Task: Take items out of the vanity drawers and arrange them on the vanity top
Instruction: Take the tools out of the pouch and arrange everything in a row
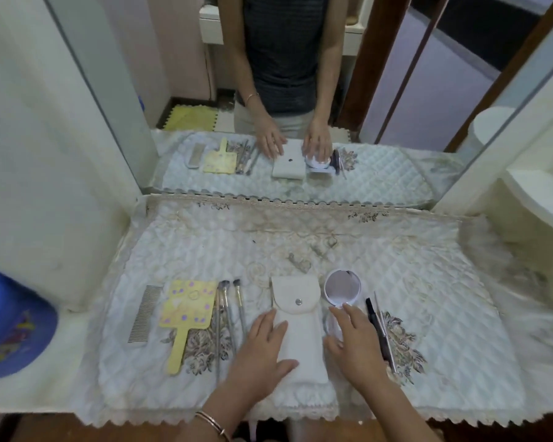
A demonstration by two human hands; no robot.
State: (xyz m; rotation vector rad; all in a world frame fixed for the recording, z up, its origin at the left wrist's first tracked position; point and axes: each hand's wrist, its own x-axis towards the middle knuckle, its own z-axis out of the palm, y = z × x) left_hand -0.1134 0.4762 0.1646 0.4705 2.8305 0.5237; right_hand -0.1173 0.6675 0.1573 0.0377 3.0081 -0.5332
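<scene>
The left hand (262,342) lies flat with straight fingers on the left edge of the white pouch (300,317), pressing it rather than gripping it. The right hand (355,336) is spread and relaxed over the clear lower half of the open round compact (342,290), touching it, with no finger plainly curled round it. Both things sit side by side in the middle of the quilted cloth (428,282), near its front edge.

To the left lie three brushes (229,311), a yellow hand mirror (186,311) and a comb (141,314), all laid parallel. To the right lie a black tube (375,327) and a thin metal stick (385,330).

With a neat row already laid out, the task looks well advanced, and the hands seem to be straightening the last pieces. The drawers are out of view, so what remains inside cannot be told.
</scene>
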